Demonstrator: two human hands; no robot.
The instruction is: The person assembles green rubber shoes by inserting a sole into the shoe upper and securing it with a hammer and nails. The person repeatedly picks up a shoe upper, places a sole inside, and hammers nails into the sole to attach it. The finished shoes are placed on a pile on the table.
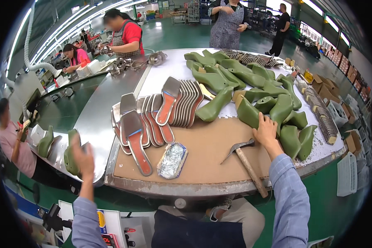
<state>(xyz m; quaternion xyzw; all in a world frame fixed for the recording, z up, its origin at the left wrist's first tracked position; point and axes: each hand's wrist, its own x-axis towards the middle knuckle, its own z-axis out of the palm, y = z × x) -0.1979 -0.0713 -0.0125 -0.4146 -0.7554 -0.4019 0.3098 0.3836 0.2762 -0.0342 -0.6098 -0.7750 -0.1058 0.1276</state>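
Workbench (202, 157): right hand (265, 131) touches green shoe last (248, 112).

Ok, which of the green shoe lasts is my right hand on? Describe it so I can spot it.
Start at the brown board covering the near part of the worktable, with the hammer lying on it. Just beyond the hammer's head, the right hand rests on the near edge of the pile of green shoe lasts. The last it touches is the pile's nearest left one, showing a tan flat top.

shoe factory floor, green shoe lasts (252, 78), stacked insoles (186, 103), workers at benches
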